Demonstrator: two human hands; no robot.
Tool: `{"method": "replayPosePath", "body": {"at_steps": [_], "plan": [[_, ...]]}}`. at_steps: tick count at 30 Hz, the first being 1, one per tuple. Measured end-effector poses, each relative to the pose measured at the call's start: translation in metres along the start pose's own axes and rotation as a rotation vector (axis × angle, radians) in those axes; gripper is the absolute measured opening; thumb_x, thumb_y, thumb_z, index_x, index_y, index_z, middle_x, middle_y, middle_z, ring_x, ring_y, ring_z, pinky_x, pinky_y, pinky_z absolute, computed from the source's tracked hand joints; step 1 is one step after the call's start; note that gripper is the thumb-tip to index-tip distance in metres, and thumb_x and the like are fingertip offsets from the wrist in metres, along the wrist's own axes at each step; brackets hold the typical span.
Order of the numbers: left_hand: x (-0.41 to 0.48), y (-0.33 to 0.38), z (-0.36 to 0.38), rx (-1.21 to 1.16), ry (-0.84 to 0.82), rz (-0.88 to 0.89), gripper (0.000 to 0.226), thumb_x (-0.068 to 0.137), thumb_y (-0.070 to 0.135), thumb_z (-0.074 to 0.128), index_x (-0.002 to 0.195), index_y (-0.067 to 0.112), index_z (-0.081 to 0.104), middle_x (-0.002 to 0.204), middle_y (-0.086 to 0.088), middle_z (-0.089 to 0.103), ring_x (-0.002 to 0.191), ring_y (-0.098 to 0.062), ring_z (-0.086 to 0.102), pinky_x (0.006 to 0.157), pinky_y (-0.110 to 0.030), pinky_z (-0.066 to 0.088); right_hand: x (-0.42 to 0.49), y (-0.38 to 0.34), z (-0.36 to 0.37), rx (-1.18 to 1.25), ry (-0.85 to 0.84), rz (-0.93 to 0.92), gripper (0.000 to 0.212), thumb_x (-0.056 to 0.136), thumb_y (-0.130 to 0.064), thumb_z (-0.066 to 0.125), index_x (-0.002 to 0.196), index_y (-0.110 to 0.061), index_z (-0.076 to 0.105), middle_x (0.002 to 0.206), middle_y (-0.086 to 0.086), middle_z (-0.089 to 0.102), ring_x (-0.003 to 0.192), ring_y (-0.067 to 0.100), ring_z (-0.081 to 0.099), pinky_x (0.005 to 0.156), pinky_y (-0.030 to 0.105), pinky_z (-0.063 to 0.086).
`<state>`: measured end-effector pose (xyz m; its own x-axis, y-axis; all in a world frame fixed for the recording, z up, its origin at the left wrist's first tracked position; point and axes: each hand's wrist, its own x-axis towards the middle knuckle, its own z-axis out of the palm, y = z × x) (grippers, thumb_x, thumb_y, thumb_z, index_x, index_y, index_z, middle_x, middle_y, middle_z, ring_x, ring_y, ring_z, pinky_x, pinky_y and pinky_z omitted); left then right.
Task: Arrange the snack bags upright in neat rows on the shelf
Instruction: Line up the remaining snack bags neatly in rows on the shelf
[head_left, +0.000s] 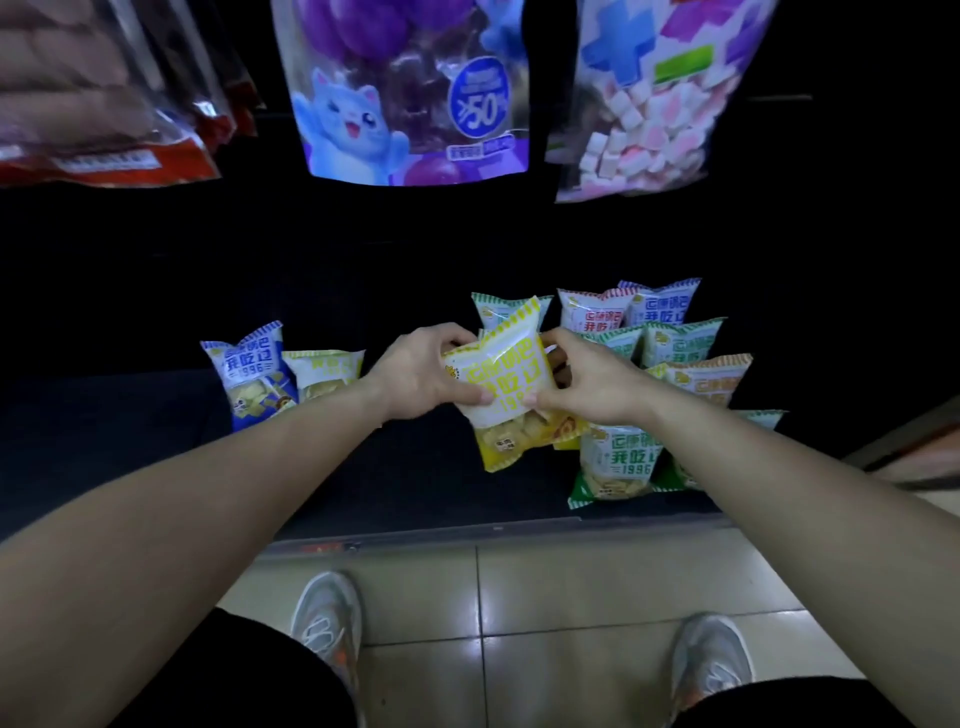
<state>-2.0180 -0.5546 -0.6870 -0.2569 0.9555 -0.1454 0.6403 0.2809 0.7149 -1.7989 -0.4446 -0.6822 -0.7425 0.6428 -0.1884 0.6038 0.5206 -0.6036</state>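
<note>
Both hands on one yellow bag (506, 384); we are holding it tilted over the middle of the dark shelf (415, 483), top corner leaning away to the right. Our left hand (421, 374) is gripping its left edge, fingers (452, 338) curled behind and thumb pressing on the front. Our right hand (587, 384) is gripping the right edge the same way.

Just to the right, a green bag (618, 460), an orange bag (711, 379) and others are standing in rough rows. Well apart on the left, a blue bag (249, 374) and a pale yellow bag (324, 374) are standing side by side. A purple bag (410, 93) and a marshmallow bag (654, 104) are hanging above.
</note>
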Motion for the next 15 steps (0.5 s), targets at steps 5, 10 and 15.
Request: {"method": "replayPosePath", "body": {"at_steps": [5, 10, 15], "plan": [[0.024, 0.003, 0.034, 0.295, -0.003, -0.084, 0.080, 0.056, 0.055, 0.087, 0.126, 0.033, 0.054, 0.104, 0.009, 0.064, 0.085, -0.010, 0.061, 0.069, -0.032, 0.053, -0.011, 0.047, -0.017, -0.258, 0.024, 0.125, 0.079, 0.092, -0.057, 0.058, 0.153, -0.024, 0.022, 0.156, 0.007, 0.033, 0.135, 0.028, 0.044, 0.103, 0.044, 0.043], [0.058, 0.010, 0.062, 0.401, -0.007, -0.177, 0.086, 0.060, 0.054, 0.086, 0.134, 0.032, 0.047, 0.088, 0.010, 0.055, 0.075, -0.012, 0.057, 0.056, -0.029, 0.048, -0.024, 0.102, -0.031, -0.250, -0.046, 0.296, 0.078, 0.092, -0.055, 0.058, 0.154, -0.024, 0.022, 0.158, 0.008, 0.029, 0.136, 0.028, 0.041, 0.102, 0.042, 0.043], [0.088, 0.007, 0.088, 0.495, -0.130, -0.227, 0.086, 0.062, 0.050, 0.086, 0.135, 0.031, 0.044, 0.117, -0.001, 0.059, 0.090, -0.019, 0.057, 0.069, -0.036, 0.054, -0.027, 0.127, -0.034, -0.290, -0.086, 0.313, 0.076, 0.092, -0.056, 0.057, 0.153, -0.026, 0.024, 0.160, 0.004, 0.020, 0.135, 0.030, 0.041, 0.098, 0.043, 0.045]]}}
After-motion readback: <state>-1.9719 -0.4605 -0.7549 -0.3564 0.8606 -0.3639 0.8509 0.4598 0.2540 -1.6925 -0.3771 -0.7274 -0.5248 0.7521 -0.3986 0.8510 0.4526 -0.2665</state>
